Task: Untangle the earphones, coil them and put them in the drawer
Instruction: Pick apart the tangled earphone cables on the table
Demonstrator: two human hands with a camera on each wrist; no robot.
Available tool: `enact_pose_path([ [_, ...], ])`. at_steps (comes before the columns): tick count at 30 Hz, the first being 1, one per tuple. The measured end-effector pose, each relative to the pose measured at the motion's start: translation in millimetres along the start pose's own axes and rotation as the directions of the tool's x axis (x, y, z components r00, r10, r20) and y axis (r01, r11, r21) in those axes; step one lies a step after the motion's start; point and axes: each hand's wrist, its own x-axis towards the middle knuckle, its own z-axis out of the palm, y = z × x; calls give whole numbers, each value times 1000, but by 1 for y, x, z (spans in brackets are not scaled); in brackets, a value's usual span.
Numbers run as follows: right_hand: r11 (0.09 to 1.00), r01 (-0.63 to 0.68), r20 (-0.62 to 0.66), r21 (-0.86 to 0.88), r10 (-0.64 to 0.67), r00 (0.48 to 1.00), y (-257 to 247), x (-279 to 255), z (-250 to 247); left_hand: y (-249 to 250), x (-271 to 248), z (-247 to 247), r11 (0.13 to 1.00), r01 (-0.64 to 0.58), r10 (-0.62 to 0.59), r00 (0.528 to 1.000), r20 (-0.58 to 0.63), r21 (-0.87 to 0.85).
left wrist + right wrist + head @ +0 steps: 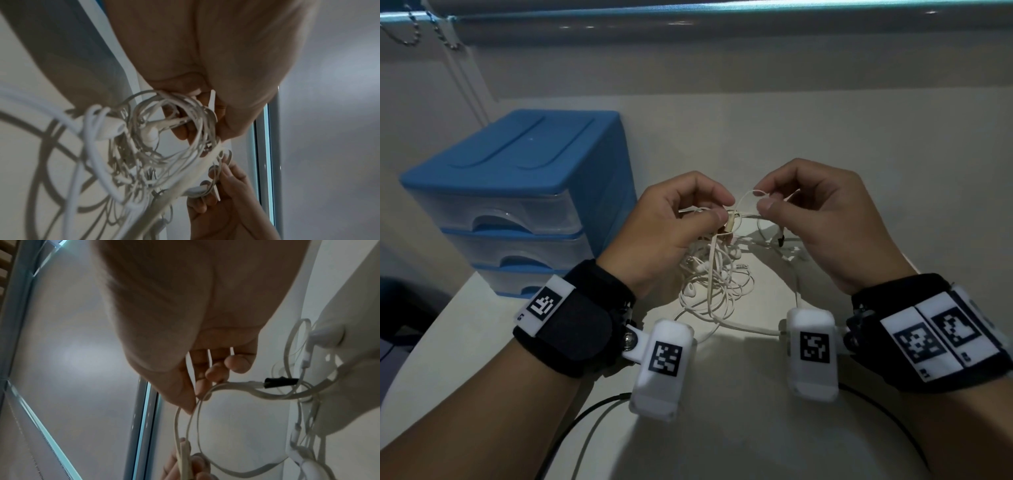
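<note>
A tangle of white earphones (717,277) hangs between my hands above the white table (722,428), its lower loops lying on the surface. My left hand (717,210) pinches the cable beside a small inline remote (731,222). My right hand (763,200) pinches a flat cable loop (748,195) just above it. In the left wrist view the earphones (154,146) form a dense knot with two earbuds (151,134) under the left hand (205,113). In the right wrist view the right hand (197,395) holds the loop (191,421) near a black-tipped plug (280,382).
A blue drawer unit (517,192) with three translucent drawers, all closed, stands at the table's left. A wall and a window blind (688,20) with a bead chain are behind. Black cables (592,418) run across the table's near edge.
</note>
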Motion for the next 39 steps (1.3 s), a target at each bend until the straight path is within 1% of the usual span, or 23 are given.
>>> enact_pose_path([
  [2,1000,6,-25,-15,-7,1000,-1,0,0,0,0,0,1000,1,-1,1000,0,-4],
  [4,1000,-6,-103,-15,5,995,0,0,-2,0,0,1,1000,10,-10,1000,0,-10],
  [8,993,-94,-213,73,108,971,5,3,-1,2,-1,3,1000,22,-22,1000,13,11],
  [10,988,-103,-271,116,131,954,5,5,-3,4,-1,2,998,51,-51,999,-6,-24],
  [12,984,-104,-303,143,144,942,5,6,-6,5,-2,3,997,80,-80,997,4,-20],
  [14,979,-116,-302,168,163,939,5,6,-7,6,-3,2,994,113,-112,993,42,-12],
  [16,971,-108,-276,212,166,947,3,5,-4,8,-4,2,992,127,-127,989,73,7],
  [19,967,-80,-234,243,139,962,0,4,0,9,-4,0,982,42,-66,990,125,183],
  [21,963,-82,-215,255,139,967,-1,3,0,7,-3,-2,969,23,-62,987,148,248],
  [23,969,-86,-207,233,136,969,-1,2,0,3,-2,-2,963,30,-67,989,131,269],
  [26,985,-103,-199,141,130,971,0,2,0,2,-2,-2,964,-1,-29,993,111,267],
  [30,975,-189,-182,118,208,961,6,2,0,2,-2,-2,971,-67,42,993,115,228],
  [31,975,-197,-151,103,212,966,7,1,2,1,-1,-2,974,-77,56,993,103,212],
  [33,978,-195,-42,80,199,979,4,0,5,-1,1,-2,977,-107,96,993,66,187],
  [35,976,-199,69,92,193,979,1,-2,8,-2,2,-3,972,-130,126,991,34,195],
  [37,965,-219,151,144,198,969,-1,-4,9,-1,2,-3,975,-117,114,993,26,191],
  [39,928,-282,212,245,232,949,-2,-5,8,0,1,-3,982,-92,87,996,37,167],
])
